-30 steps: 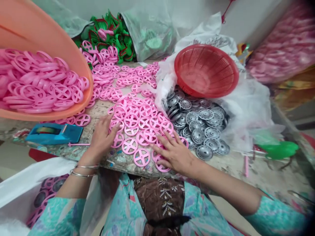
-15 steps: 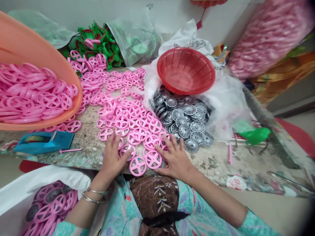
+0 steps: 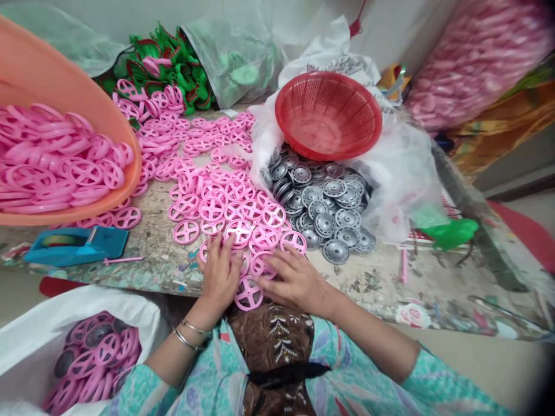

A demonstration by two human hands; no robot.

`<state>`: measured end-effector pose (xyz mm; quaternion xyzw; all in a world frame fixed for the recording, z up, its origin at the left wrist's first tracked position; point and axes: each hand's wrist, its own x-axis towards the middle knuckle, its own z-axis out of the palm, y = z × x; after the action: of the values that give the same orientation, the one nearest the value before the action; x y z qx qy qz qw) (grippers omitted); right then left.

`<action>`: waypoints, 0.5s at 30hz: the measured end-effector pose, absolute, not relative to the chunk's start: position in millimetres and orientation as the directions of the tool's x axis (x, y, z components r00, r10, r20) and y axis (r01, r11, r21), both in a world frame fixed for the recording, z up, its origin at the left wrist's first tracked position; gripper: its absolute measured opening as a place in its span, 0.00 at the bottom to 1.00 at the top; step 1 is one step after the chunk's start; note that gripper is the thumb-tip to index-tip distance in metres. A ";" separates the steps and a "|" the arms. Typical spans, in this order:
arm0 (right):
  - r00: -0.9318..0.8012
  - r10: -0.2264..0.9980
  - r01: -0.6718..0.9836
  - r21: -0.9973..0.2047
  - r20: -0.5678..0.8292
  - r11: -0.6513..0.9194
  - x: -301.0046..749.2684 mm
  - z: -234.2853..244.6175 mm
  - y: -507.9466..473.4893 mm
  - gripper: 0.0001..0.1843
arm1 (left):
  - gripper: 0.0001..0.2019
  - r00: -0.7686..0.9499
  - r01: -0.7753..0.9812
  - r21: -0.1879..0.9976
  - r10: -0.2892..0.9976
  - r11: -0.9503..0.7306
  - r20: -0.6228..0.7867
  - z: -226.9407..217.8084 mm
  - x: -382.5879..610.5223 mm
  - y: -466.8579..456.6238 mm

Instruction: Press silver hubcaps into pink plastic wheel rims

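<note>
Both hands have drawn closer together at the desk [image 3: 373, 283] edge, left hand [image 3: 220, 276] and right hand [image 3: 295, 280] flat, grip wide, raking pink wheels [image 3: 248, 293] toward the lap.

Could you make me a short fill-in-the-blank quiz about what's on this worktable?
1. Both hands, left hand and right hand, rest on wheels coloured ____.
2. The basket above the grey discs is coloured ____.
3. The blue tape dispenser lies on the person's ____ side.
4. Bangles are on the ____ wrist.

Missing words: pink; red; left; left
</note>
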<state>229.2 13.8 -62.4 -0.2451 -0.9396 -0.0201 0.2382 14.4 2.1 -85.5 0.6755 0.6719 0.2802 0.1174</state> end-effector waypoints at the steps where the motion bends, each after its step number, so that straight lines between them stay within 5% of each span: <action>1: -0.816 0.366 0.387 -0.048 0.448 0.921 226.1 -59.7 15.3 0.15 | 0.22 -0.099 0.805 0.590 0.968 -0.059 0.231 -85.9 13.3 3.9; 4: -0.930 0.204 0.213 -0.005 0.305 0.977 215.8 -51.0 22.8 0.14 | 0.20 -0.182 0.672 0.736 0.946 -0.079 0.268 -84.4 10.6 7.9; 8: -0.972 0.164 0.163 -0.020 0.169 0.986 209.0 -42.7 30.8 0.14 | 0.18 -0.255 0.511 0.853 0.930 -0.102 0.264 -79.8 8.3 6.8; 15: -0.943 0.226 0.248 0.063 0.244 0.967 214.8 -55.0 24.6 0.13 | 0.13 -0.291 0.463 0.865 0.889 -0.193 0.353 -71.6 8.6 -0.6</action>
<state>214.8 24.6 -55.0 -0.1204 -0.9845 -0.0467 0.1185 8.6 -0.6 -71.6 0.5606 0.6028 0.5311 0.2007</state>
